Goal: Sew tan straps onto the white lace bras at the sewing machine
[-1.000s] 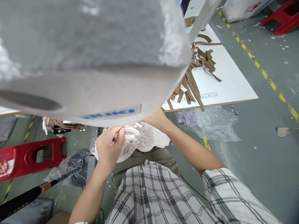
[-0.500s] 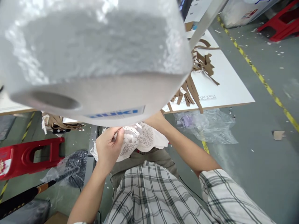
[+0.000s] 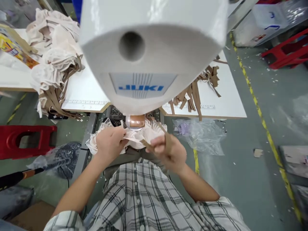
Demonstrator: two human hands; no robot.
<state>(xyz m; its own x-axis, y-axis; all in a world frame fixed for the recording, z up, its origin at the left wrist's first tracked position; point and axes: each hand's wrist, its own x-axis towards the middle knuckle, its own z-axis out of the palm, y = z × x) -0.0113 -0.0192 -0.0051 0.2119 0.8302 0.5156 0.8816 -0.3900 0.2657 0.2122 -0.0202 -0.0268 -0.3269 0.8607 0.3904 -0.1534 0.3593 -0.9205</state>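
Observation:
A white lace bra (image 3: 134,138) lies bunched under the head of the sewing machine (image 3: 144,57), above my lap. My left hand (image 3: 109,142) is closed on the bra's edge, left of the machine's copper-coloured tip (image 3: 137,122). To the right, my right hand (image 3: 170,152) pinches a brown strap (image 3: 168,142) that loops over its fingers, with one end close to the bra's edge. Whether that end touches the bra I cannot tell. The machine head hides part of the far side of the bra.
White lace garments with brown straps are piled on the left tabletop (image 3: 84,93). More brown strips (image 3: 192,96) hang over the right tabletop's front edge (image 3: 216,115). A clear plastic bag (image 3: 204,136) hangs below it. Red stools (image 3: 26,141) stand at both sides.
My right hand has come back from behind the machine head, toward me, with a brown strap in it. My view has shifted; the left-hand pile now shows. My left hand still grips the bra.

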